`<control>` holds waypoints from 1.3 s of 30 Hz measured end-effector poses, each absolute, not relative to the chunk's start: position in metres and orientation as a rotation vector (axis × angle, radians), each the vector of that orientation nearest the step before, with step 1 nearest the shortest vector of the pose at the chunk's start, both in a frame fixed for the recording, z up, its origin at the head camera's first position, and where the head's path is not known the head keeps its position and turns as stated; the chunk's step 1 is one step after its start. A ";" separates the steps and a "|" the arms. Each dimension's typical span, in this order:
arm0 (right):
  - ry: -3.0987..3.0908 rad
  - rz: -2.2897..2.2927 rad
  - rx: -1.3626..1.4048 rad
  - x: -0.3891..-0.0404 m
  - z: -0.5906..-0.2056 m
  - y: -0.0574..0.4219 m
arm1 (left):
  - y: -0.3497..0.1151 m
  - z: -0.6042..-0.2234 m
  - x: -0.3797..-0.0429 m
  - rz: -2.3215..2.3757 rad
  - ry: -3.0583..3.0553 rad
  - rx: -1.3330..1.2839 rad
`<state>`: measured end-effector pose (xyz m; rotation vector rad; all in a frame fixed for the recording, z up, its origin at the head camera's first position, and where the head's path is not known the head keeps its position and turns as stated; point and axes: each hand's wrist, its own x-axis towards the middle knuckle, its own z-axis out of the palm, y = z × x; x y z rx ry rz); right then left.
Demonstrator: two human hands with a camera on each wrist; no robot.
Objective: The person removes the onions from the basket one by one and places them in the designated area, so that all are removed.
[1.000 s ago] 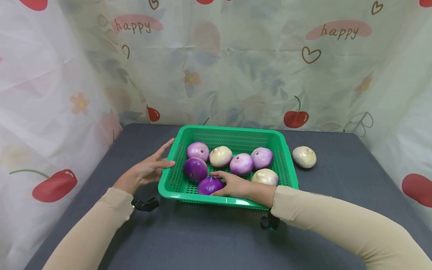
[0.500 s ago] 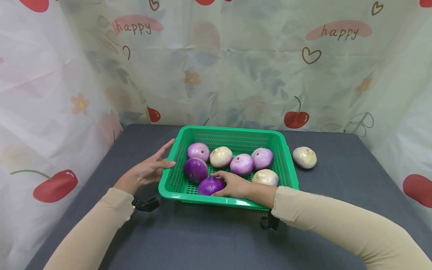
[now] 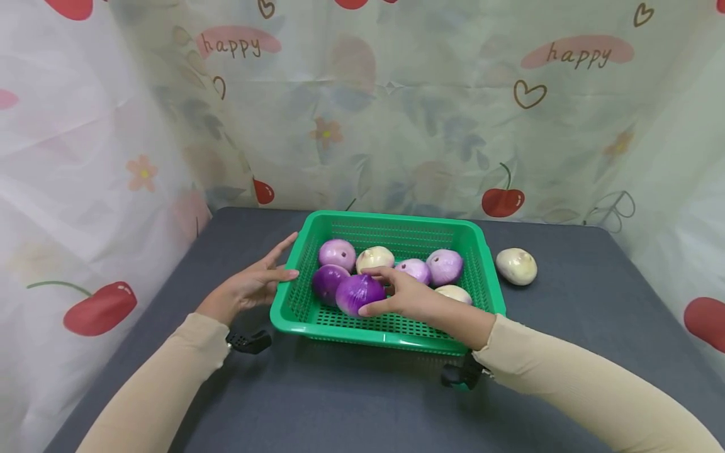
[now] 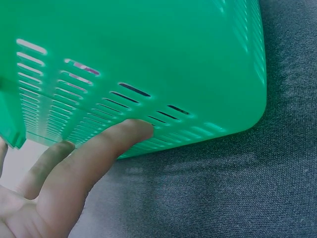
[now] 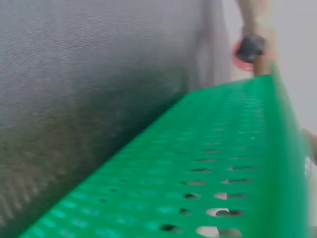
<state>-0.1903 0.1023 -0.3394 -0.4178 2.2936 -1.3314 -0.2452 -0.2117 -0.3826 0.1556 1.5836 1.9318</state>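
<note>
My right hand [image 3: 410,296] grips a purple onion [image 3: 357,294] between thumb and fingers, raised a little above the floor of the green basket [image 3: 385,340]. Another dark purple onion [image 3: 327,283] lies right beside it. Straight fingers of my left hand [image 3: 249,286] rest against the basket's left side; in the left wrist view a fingertip touches its slotted outer wall [image 4: 163,64]. Also inside the basket are light purple onions, one at the back left [image 3: 337,253], and white ones, one at the back [image 3: 376,257] and one [image 3: 455,293] partly behind my right hand.
A single white onion [image 3: 517,266] lies on the dark grey table [image 3: 340,396], just right of the basket. A patterned curtain [image 3: 396,126] hangs behind and along both sides. The right wrist view shows mainly the basket's outer wall [image 5: 213,148], blurred.
My right hand has lifted the purple onion off the basket floor, up and slightly away from the near wall. My left hand stays at the basket's left side.
</note>
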 end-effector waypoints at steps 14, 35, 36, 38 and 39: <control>2.269 -1.592 -0.494 -0.188 -0.274 0.177 | -0.211 -0.382 -0.244 1.931 1.590 0.144; 2.829 -1.765 -0.057 -0.205 -0.288 0.316 | -0.212 -0.383 -0.245 1.933 1.590 0.147; 2.843 -1.761 -0.031 -0.206 -0.291 0.319 | -0.212 -0.383 -0.245 1.932 1.589 0.145; 2.877 -1.709 0.029 -0.209 -0.299 0.327 | -0.212 -0.383 -0.244 1.933 1.589 0.142; 2.889 -1.681 0.061 -0.211 -0.303 0.331 | -0.211 -0.384 -0.244 1.934 1.588 0.141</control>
